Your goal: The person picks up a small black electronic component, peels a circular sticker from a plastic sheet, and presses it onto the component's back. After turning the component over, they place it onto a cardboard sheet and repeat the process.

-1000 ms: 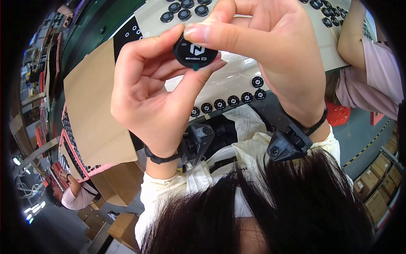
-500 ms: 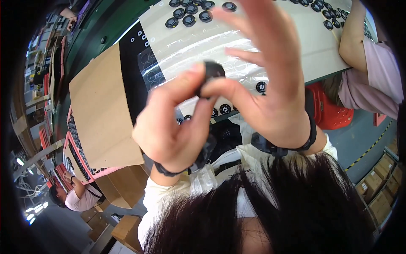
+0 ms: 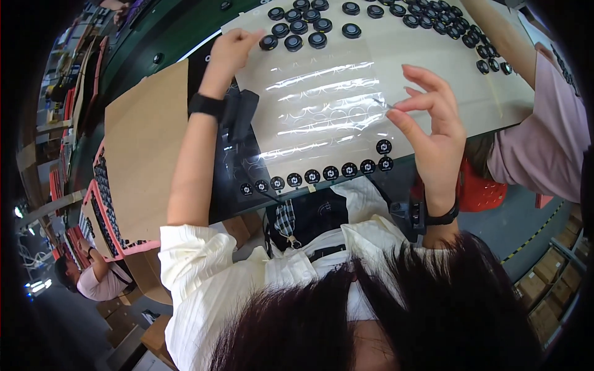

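My left hand (image 3: 234, 54) reaches over the far left of the work surface. Its index finger stretches to the rim of a black round disc (image 3: 268, 42), while the other fingers curl and the thumb is mostly hidden. My right hand (image 3: 436, 114) hovers over the right edge of a clear plastic sheet (image 3: 328, 99) with round cut outlines. Thumb and index finger pinch a thin, dark-tipped sliver (image 3: 382, 103), whose kind is too small to tell. Round black labels with white marks (image 3: 330, 172) line the near edge.
Several more black discs (image 3: 298, 26) are grouped at the far side. Brown cardboard (image 3: 145, 154) lies at the left, beside pink-edged trays (image 3: 104, 201). A co-worker's arm and pink sleeve (image 3: 529, 133) rest at the right, above a red plastic stool or basket (image 3: 482, 188).
My hands have parted. The left has swung to the far left beside the discs; the right has dropped back over the sheet. The dark piece held between them is no longer seen there.
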Tool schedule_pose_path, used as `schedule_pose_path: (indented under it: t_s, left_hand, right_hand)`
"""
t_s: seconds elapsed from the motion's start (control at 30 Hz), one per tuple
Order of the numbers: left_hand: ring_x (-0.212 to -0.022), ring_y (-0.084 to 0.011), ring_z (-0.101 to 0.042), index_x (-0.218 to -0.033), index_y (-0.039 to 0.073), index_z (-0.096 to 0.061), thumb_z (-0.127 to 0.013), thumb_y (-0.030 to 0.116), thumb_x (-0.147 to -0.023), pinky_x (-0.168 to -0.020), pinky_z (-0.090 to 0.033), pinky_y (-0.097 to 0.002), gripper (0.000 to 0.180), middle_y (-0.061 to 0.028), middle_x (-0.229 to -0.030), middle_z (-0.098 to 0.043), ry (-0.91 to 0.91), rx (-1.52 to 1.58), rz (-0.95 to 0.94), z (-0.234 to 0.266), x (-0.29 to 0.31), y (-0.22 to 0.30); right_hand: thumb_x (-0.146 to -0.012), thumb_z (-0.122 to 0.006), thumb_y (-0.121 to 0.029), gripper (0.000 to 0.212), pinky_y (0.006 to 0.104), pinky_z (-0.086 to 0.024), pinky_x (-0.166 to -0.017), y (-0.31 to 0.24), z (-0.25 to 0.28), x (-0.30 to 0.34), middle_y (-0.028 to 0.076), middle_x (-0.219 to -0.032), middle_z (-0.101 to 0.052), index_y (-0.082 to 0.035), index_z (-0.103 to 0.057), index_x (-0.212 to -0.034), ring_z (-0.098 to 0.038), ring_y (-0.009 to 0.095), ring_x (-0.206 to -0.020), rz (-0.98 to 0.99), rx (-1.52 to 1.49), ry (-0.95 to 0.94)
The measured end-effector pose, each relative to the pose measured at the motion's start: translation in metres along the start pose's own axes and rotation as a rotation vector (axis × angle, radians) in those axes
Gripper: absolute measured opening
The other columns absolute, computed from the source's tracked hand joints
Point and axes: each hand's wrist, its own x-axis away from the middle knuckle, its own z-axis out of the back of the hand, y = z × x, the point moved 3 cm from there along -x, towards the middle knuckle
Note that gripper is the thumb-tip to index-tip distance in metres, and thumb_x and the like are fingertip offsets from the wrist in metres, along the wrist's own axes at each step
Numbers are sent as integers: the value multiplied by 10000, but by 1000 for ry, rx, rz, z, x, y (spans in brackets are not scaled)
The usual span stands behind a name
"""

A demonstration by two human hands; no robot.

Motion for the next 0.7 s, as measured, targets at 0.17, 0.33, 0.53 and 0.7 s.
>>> schedule_pose_path:
  t_s: [0.17, 0.33, 0.53, 0.7]
  left_hand:
    - [-624, -142, -524, -943, 55, -493, -590, 265, -798, -546, -421, -267, 273, -48, -681, -564, 168, -1169, -483, -25, -21, 3]
    - [-720, -145, -563, -1000, 47, -476, -605, 178, -784, -581, -428, -243, 283, -96, -788, -603, 38, -693, -293, -19, 1, 12]
    - [-789, -195, -608, -1050, -39, -447, -580, 1, -763, -631, -485, -260, 319, -172, -918, -598, 18, 336, -331, -62, 108, 61]
    - [-802, -190, -608, -1028, -64, -460, -597, -43, -728, -637, -500, -257, 330, -167, -925, -588, 62, 293, -449, -79, 150, 70]
  right_hand:
    - [-682, -623, 33, 92, 375, -387, -894, 4, -4, -1, 154, -1134, -483, -3, -545, -717, -467, 245, -1066, -56, 11, -69]
    - [-698, -609, 35, 91, 375, -384, -896, 4, -7, -8, 162, -1125, -487, -8, -529, -700, -464, 252, -1071, -77, -27, -91]
    - [-746, -565, 33, 109, 365, -383, -896, -2, -10, -28, 172, -1119, -486, -18, -502, -674, -492, 264, -1034, -193, -468, -145]
    - [-761, -544, 29, 116, 352, -401, -875, -29, -33, -51, 172, -1105, -492, -20, -497, -666, -507, 251, -1024, -212, -723, -348]
